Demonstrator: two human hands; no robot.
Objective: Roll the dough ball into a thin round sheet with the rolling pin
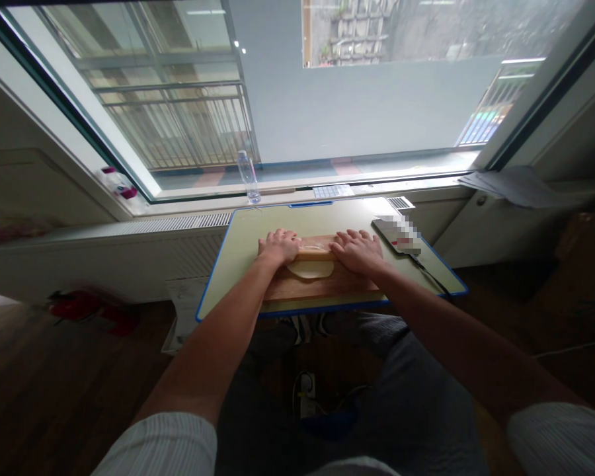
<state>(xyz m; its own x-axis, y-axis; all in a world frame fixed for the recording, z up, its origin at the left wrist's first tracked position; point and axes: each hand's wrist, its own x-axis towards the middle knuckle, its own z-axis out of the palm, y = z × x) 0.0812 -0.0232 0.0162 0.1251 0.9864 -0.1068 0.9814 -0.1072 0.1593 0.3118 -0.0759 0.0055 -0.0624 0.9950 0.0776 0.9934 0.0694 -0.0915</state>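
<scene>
A light wooden rolling pin (315, 254) lies crosswise over a pale, flattened sheet of dough (310, 270). My left hand (279, 247) is closed over the pin's left end, and my right hand (357, 251) over its right end. Both palms face down, with the fingers bent over the far side, partly hidden. Under the dough is a brown wooden board (322, 289). Whitish traces, perhaps flour or dough, show on the board just beyond the pin.
The board rests on a small light-green table (238, 264) with a blue edge. A partly blurred phone (391, 235) with a cable (429, 272) lies at the right. On the windowsill stand a clear bottle (248, 177) and a purple-labelled bottle (120, 184). A fire extinguisher (86, 305) is at the lower left.
</scene>
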